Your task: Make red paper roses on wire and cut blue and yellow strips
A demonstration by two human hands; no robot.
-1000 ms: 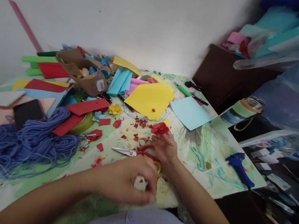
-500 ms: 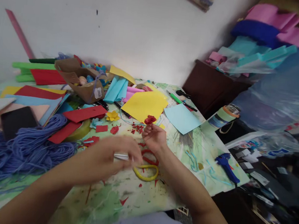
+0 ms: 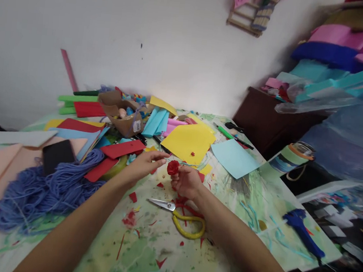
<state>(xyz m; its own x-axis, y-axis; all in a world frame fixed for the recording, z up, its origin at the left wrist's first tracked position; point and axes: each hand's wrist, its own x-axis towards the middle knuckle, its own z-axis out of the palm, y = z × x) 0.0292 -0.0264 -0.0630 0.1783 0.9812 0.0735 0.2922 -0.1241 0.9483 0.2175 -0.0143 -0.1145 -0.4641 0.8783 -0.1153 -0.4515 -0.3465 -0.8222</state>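
Note:
My right hand (image 3: 186,182) is shut on a small red paper rose (image 3: 173,167), which sits at its fingertips. My left hand (image 3: 144,163) is stretched out flat just beside the rose, holding nothing, its fingertips a little apart from it. Below my right wrist, a pair of scissors with yellow handles (image 3: 176,215) lies on the painted table mat, near red paper strips and scraps.
Blue yarn (image 3: 49,191) lies heaped at left beside red, pink and black sheets. Behind are a cardboard box (image 3: 121,119), a yellow sheet (image 3: 189,143) and a light blue sheet (image 3: 234,158). A blue glue gun (image 3: 301,231) lies at right, past the table edge.
The scissors now lie on the table below my right hand, and my left hand has opened and moved beside the rose. The view has shifted as my head moved.

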